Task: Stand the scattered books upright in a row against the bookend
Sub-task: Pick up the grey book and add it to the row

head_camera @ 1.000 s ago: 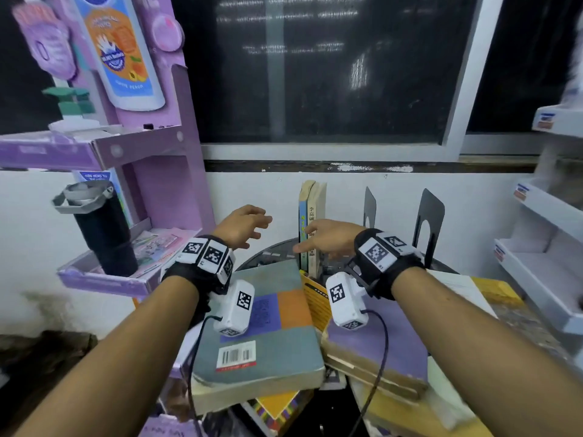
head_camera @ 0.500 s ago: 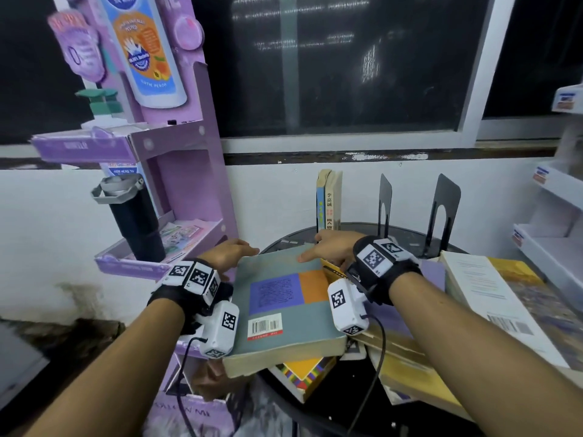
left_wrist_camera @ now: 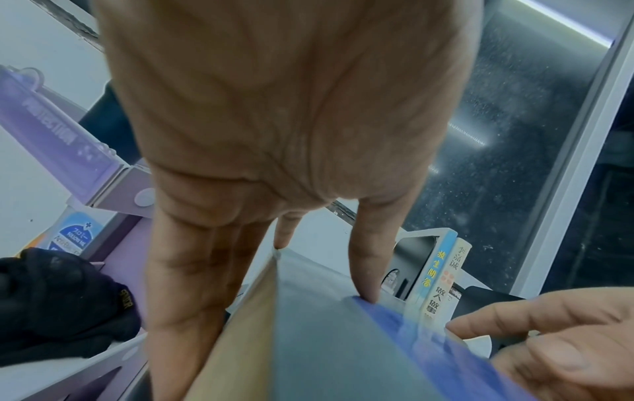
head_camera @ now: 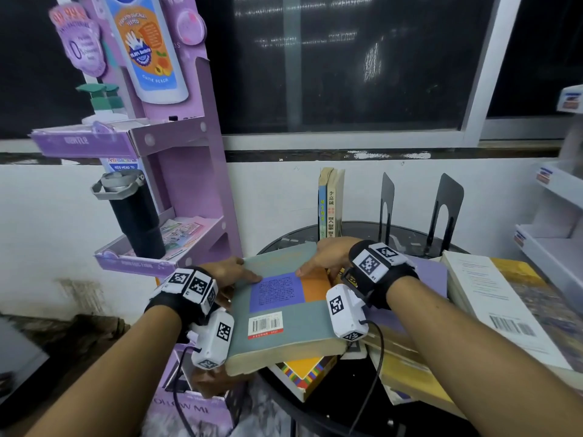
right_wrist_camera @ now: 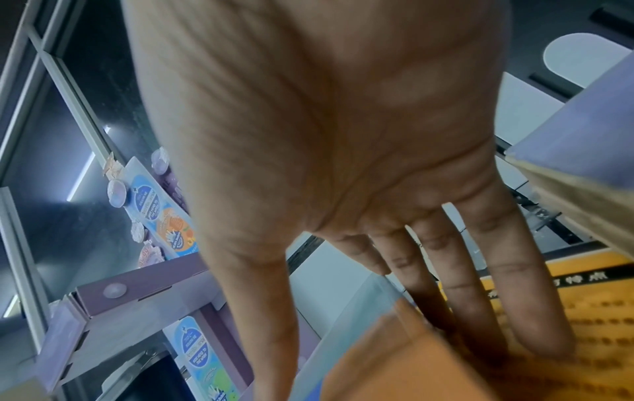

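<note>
Both hands are now closing on the grey book (head_camera: 277, 313), where a second ago they were hovering above it. Nearest, this book is lying flat on the scattered pile, its near edge overhanging the round table (head_camera: 347, 402). On its left edge, the left hand (head_camera: 228, 275) is gripping it, thumb on the cover and fingers (left_wrist_camera: 192, 298) under the page block. Opposite, the right hand (head_camera: 328, 255) is grasping the right side, thumb on top and fingers (right_wrist_camera: 480, 298) tucked beneath. Judged from this grip, lifting and tipping upright is the step in hand. Farther back, two books (head_camera: 330, 203) are standing upright by the wall, with the black bookends (head_camera: 446, 209) just beyond them to the right.
</note>
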`<state>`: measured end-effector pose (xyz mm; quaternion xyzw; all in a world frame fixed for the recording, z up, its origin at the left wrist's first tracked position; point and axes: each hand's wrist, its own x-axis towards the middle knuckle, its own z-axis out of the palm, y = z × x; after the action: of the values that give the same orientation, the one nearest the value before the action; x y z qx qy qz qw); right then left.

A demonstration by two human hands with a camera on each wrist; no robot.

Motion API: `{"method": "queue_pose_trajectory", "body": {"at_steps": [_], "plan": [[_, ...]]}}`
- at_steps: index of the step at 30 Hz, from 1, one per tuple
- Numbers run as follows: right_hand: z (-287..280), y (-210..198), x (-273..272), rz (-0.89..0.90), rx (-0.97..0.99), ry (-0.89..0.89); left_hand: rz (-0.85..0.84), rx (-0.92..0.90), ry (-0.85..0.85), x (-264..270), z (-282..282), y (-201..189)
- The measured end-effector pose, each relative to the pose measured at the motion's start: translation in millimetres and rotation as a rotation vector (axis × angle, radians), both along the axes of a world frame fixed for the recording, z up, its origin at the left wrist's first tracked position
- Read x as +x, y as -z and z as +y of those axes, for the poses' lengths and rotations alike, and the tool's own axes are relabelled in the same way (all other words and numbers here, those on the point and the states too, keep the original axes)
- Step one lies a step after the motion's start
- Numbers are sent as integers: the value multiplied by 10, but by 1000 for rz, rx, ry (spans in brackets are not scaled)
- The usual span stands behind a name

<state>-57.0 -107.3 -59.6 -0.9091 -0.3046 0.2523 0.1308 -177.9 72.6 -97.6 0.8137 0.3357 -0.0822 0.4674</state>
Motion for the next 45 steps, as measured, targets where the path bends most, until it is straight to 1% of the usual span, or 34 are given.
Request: {"method": "queue_pose_trajectory", "body": {"at_steps": [8, 16, 20, 26, 28, 30, 34, 38, 41, 45], "plan": [[17, -2, -28, -25, -34, -12, -22, -13, -42, 14, 43, 40], [2, -5, -79, 20, 74, 75, -134, -62, -73, -16, 76, -7], [-55, -90, -151, 9, 182, 125, -245, -80, -89, -18, 113, -83], [-105, -261, -224, -156, 360, 168, -467, -89, -131, -38, 74, -301], [-108, -279, -225, -196, 458, 200, -550, -68, -136, -38, 72, -369], [-111, -280, -226, -224, 568, 242, -635, -91, -142, -42, 87, -430], [-105, -284, -236, -279, 769, 248, -773, -130, -143, -78, 62, -516], [-125, -282, -257, -349, 867, 248, -909, -151, -142, -92, 11, -517], [-177, -229, -264, -349, 921, 249, -983, -195, -129, -82, -30, -459], [-219, -196, -264, -364, 1017, 248, -1053, -324, -81, -58, -123, -410]]}}
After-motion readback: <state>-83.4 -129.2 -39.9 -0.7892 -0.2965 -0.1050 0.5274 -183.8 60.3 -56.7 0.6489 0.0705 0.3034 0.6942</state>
